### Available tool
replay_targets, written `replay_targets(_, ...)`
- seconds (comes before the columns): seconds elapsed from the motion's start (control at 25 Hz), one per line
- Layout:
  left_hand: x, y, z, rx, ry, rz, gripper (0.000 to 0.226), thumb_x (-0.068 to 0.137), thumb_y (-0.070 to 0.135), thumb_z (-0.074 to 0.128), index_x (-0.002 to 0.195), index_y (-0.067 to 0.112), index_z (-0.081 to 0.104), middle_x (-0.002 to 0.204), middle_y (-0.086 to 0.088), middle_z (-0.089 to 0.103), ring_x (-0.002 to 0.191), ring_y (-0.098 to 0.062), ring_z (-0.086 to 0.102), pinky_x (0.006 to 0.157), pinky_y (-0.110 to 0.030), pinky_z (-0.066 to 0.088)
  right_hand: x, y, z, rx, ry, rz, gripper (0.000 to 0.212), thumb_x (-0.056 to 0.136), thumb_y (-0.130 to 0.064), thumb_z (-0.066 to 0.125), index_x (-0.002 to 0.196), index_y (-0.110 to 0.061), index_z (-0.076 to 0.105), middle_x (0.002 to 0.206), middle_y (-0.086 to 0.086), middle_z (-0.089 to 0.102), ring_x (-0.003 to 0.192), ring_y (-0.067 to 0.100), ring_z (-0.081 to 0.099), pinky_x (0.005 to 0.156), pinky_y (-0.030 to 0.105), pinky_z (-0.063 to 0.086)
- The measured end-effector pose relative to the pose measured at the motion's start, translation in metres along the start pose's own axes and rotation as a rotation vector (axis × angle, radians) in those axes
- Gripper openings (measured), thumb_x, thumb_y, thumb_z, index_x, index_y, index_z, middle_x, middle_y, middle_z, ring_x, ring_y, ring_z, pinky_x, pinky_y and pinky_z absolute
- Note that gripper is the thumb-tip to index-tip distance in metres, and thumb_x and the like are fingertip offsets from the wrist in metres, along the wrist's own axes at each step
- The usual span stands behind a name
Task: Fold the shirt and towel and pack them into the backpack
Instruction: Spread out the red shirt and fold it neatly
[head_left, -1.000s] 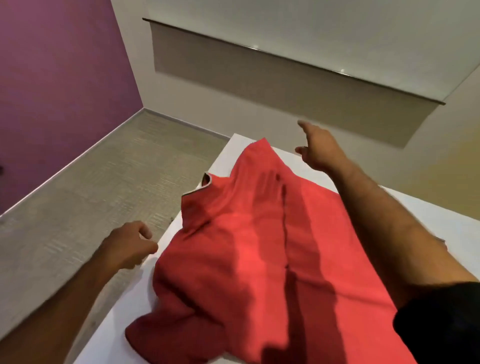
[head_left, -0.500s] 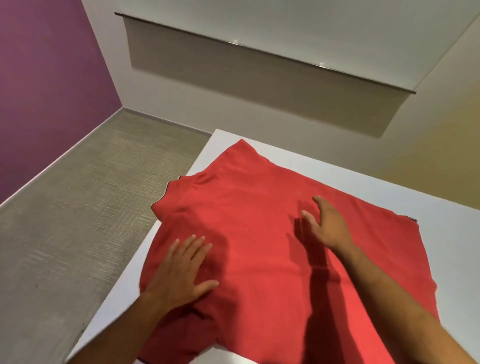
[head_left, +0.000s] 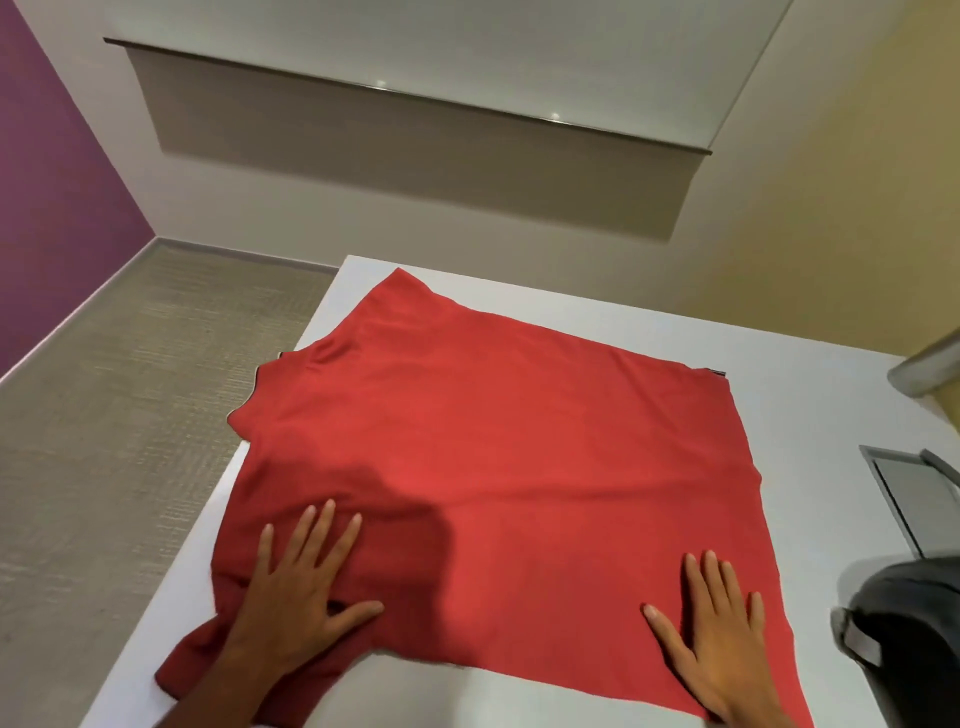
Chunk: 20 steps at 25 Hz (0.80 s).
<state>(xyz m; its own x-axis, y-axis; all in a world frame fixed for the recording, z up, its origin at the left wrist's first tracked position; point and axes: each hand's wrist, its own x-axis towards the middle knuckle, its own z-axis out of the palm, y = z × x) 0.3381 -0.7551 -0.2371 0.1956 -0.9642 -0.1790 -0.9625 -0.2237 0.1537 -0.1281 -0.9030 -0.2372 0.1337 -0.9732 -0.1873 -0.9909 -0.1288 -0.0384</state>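
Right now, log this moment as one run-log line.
phase: smoothing | red shirt flat on white table | left hand open, pressing | right hand open, pressing | grey backpack at right edge

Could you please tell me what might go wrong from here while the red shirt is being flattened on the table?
1. The red shirt has its collar side at the white table's left edge, so smoothing leftward might slide it off.
2. The left hand presses bunched cloth at the near sleeve; folding now would likely trap wrinkles.
3. The dark backpack sits beside the right hand; a wide sweep could knock it.
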Motion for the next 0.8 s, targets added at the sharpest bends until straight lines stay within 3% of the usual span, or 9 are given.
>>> replay_targets(0.16,-0.012,-0.002,0.007,0.019,-0.036,-0.039,0.105,0.070,0.094,0.032,0.150,0.028,0.038,0.160,-0.009,0.028,0.144,-0.030,0.031,0.109,-0.066,0.020,-0.016,0.012,0.004,0.009,-0.023,0.116,0.101,0.075,-0.088,0.002,0.156,-0.028,0.001,0.164,0.002,-0.006,0.151,0.019,-0.011,0.119,0.055,-0.003)
replay_targets(0.4,-0.045,0.010,0.010,0.018,0.133,-0.164,0.113,0.063,0.089,0.039,0.148,0.016,0.041,0.160,-0.019,0.023,0.145,-0.039,0.027,0.112,-0.067,0.011,-0.018,0.023,0.002,-0.001,-0.063,0.094,0.097,0.074,-0.088,-0.004,0.149,-0.029,-0.022,0.160,0.001,-0.023,0.147,0.018,-0.025,0.118,0.053,-0.011)
replay_targets(0.64,-0.067,0.030,0.017,-0.020,0.136,-0.328,0.118,0.062,0.089,0.036,0.153,0.014,0.031,0.162,-0.019,0.016,0.145,-0.042,0.023,0.110,-0.070,0.008,-0.017,0.024,0.003,-0.005,-0.068,0.084,0.100,0.075,-0.087,-0.002,0.154,-0.027,-0.012,0.163,0.002,-0.017,0.149,0.019,-0.020,0.119,0.055,-0.009)
replay_targets(0.8,-0.075,0.034,0.022,-0.008,0.153,-0.295,0.107,0.071,0.082,0.036,0.151,0.012,0.034,0.161,-0.019,0.018,0.146,-0.040,0.024,0.112,-0.069,0.003,-0.017,0.028,0.002,-0.021,-0.082,0.054,0.101,0.075,-0.088,-0.002,0.154,-0.026,-0.013,0.162,0.003,-0.018,0.148,0.019,-0.020,0.119,0.055,-0.009)
